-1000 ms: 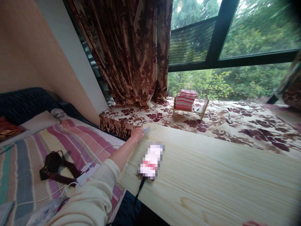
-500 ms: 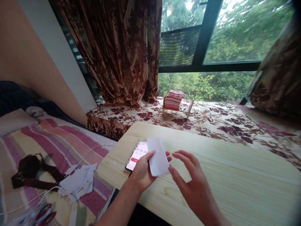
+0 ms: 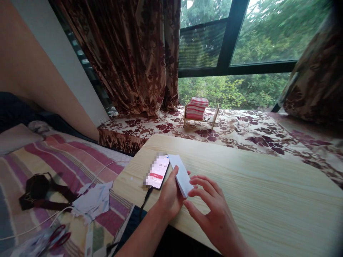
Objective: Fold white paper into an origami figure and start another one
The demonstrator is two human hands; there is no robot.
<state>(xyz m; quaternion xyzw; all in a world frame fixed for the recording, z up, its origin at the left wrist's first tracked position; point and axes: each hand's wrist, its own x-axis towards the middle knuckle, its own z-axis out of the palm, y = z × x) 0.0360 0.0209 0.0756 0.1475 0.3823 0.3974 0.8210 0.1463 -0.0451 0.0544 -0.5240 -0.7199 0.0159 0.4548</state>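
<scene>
1. Head view: my left hand (image 3: 171,196) is grasping the white paper (image 3: 180,174) between thumb and fingers, above the table (image 3: 257,189).
2. My right hand (image 3: 215,210) is loosely open beside the paper; whether it touches, I cannot tell.
3. Phone (image 3: 160,173) lies left of the paper.

Bare wood spreads across the table (image 3: 268,200) to the right of the right hand (image 3: 211,207), leaving open passage sideways and toward the far edge. Leftward, the phone (image 3: 162,173) lies just beside the left hand (image 3: 171,194), blocking a low slide, with its black cord (image 3: 146,200) hanging over the near edge. Folded paper (image 3: 180,173) takes up the gap between the hands. Past the table, a small rack (image 3: 213,119) stands on the sill (image 3: 241,128). Scissors (image 3: 60,238) and papers (image 3: 93,203) clutter the bed (image 3: 112,217).
</scene>
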